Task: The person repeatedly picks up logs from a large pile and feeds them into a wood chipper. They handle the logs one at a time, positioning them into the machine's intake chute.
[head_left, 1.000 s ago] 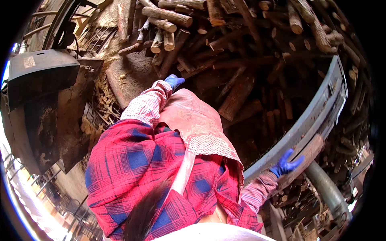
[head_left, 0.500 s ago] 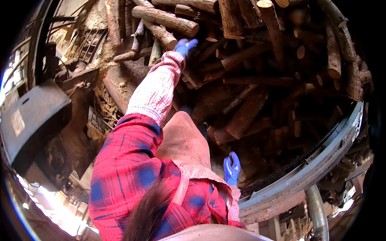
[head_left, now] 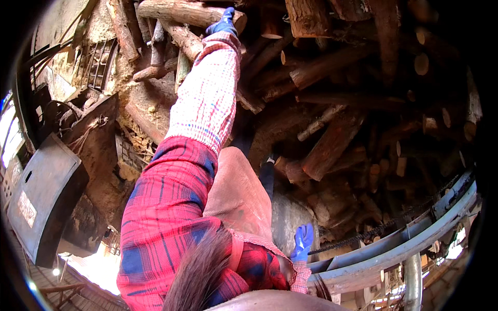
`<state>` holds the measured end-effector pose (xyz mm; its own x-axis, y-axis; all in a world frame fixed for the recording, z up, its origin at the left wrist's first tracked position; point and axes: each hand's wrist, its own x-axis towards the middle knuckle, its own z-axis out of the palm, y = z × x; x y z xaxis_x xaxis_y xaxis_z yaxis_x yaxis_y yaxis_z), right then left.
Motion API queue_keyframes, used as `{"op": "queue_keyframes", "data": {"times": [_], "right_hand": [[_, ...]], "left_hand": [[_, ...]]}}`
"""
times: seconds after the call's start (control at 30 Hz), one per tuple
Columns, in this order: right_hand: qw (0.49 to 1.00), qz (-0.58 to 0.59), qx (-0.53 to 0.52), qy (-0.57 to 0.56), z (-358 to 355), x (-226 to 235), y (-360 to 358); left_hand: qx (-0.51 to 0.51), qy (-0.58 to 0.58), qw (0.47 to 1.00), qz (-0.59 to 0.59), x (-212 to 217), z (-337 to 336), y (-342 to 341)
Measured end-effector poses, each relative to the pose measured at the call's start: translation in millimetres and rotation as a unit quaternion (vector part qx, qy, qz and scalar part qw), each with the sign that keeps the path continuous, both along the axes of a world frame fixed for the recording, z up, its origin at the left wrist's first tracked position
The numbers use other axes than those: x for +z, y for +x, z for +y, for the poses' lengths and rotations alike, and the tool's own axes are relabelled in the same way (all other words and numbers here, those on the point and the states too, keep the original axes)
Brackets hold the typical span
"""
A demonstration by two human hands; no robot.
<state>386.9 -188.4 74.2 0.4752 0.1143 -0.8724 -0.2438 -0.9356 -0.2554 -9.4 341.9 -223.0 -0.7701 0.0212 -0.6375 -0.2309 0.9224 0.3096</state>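
While logs (head_left: 332, 140) crowd around, left hand (head_left: 224, 22) touches a log (head_left: 181, 11).

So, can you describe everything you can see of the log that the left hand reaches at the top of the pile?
The log is a round, pale brown piece of wood with rough bark. It lies nearly level along the top edge of the picture, on top of the pile. Its cut right end shows beside the left hand, which wears a blue glove and rests on that end. Other logs lie under and beside it. Its left part runs toward the picture's dark rim.
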Motion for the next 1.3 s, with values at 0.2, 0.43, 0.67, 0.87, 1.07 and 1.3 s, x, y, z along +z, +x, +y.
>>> {"op": "queue_keyframes", "data": {"times": [0.2, 0.43, 0.67, 0.87, 1.07, 1.3], "right_hand": [[0.992, 0.011, 0.074, 0.097, 58.0, -16.9, 16.2], [0.931, 0.280, 0.067, 0.224, 207.4, -25.1, -87.5], [0.608, 0.763, -0.184, 0.120, 244.7, -25.2, -164.1], [0.742, 0.653, -0.081, 0.128, 175.7, -7.0, -80.1], [0.783, 0.313, 0.127, 0.523, 119.7, 156.3, 75.0], [0.741, -0.235, 0.242, 0.581, 13.5, 296.7, 269.4]], "left_hand": [[0.246, 0.432, 0.797, -0.342, -34.0, -47.4, -71.6], [0.197, 0.384, 0.684, -0.588, 238.5, -160.9, -22.0], [0.084, 0.346, 0.702, -0.617, 325.2, -332.5, 68.1], [-0.008, 0.243, 0.675, -0.696, 366.5, -406.4, 144.0], [-0.478, 0.309, 0.626, -0.533, 435.3, -421.7, 266.2], [-0.577, 0.441, 0.456, -0.513, 470.8, -415.6, 396.4]]}}
